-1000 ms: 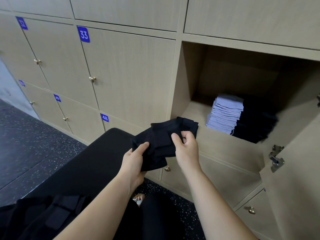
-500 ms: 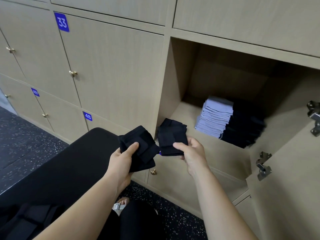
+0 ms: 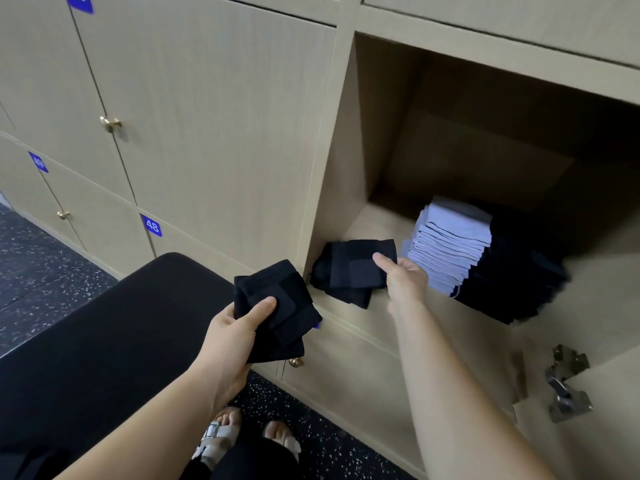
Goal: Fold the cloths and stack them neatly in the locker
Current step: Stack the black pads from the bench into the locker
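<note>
At the mouth of the open locker (image 3: 360, 150), the right hand (image 3: 405, 282) is held forward on an outstretched arm. Its thumb lies on top of a folded black cloth (image 3: 349, 268) and its fingers are curled beneath, pinching the cloth's right edge. That cloth is at the locker's front left corner; whether it already rests on the locker floor cannot be told.

The left hand (image 3: 239, 327) is lower and nearer the person, in front of the closed doors. It is turned palm up, with the thumb pressed on a second cloth (image 3: 277, 303), also black and folded, and the fingers hidden under it.

Two cloths are in the hands, one each. Two stacks stand in the locker: a pale blue stack (image 3: 450, 251) of many thin layers just beside the right hand, and a black stack (image 3: 516, 292) touching its right side, whose layers are too dark to count. The locker door stands open at the right, with one metal hinge (image 3: 564, 386) showing.

A black worktop (image 3: 104, 341) lies below the left arm. Two sandalled feet (image 3: 221, 434) stand on the speckled floor (image 3: 41, 271).
</note>
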{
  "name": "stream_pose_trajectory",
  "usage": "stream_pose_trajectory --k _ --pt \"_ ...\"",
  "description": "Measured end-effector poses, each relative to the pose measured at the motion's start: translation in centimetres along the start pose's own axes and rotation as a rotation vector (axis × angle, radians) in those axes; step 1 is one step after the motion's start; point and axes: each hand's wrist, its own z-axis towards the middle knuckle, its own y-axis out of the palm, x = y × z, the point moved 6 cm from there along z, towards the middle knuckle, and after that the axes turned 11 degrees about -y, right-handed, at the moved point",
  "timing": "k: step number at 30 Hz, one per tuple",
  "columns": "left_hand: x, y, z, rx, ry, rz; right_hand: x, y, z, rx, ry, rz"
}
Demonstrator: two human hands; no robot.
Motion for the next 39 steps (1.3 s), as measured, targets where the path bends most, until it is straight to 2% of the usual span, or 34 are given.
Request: stream_pose_trajectory --k 5,11,17,23,27,29,31,34,37,39 --pt "-0.4 -0.3 1.3 0.004 -0.036 -0.014 2.9 1.9 2.7 0.092 0.055 0.068" --pt "-0.5 -1.0 2.0 0.006 -0.06 -0.017 5.2 2.5 3.8 0.144 0.05 0.002" --pt "-0.8 -0.9 1.9 -0.027 -0.081 -0.032 5.1 2.0 4.2 0.117 -0.103 -0.396" --pt "-0.9 -1.1 2.1 -0.032 -0.066 0.0 4.2 1.9 3.9 0.087 -0.135 -0.803" --pt "-0.6 -0.7 1.3 -0.056 -0.051 0.001 2.8 1.6 2.6 0.084 -0.193 -0.916" --pt "-0.3 -0.6 0.7 -0.066 -0.031 0.001 1.3 1.6 1.0 0.087 -0.268 -0.861" --pt "0.0 -0.3 -0.2 -0.077 -0.012 0.003 0.0 2.0 -1.4 0.001 -0.317 -0.66" --pt "0.3 -0.2 -1.6 -0.09 0.0 0.021 -1.9 3.6 -6.1 -0.3 -0.399 -0.428" --pt "0.2 0.0 -3.2 -0.125 -0.026 0.053 -3.9 5.3 -10.2 -0.639 -0.494 -0.512" --pt "0.0 0.1 -4.5 -0.159 -0.059 0.075 -4.1 6.1 -11.9 -0.83 -0.458 -0.661"
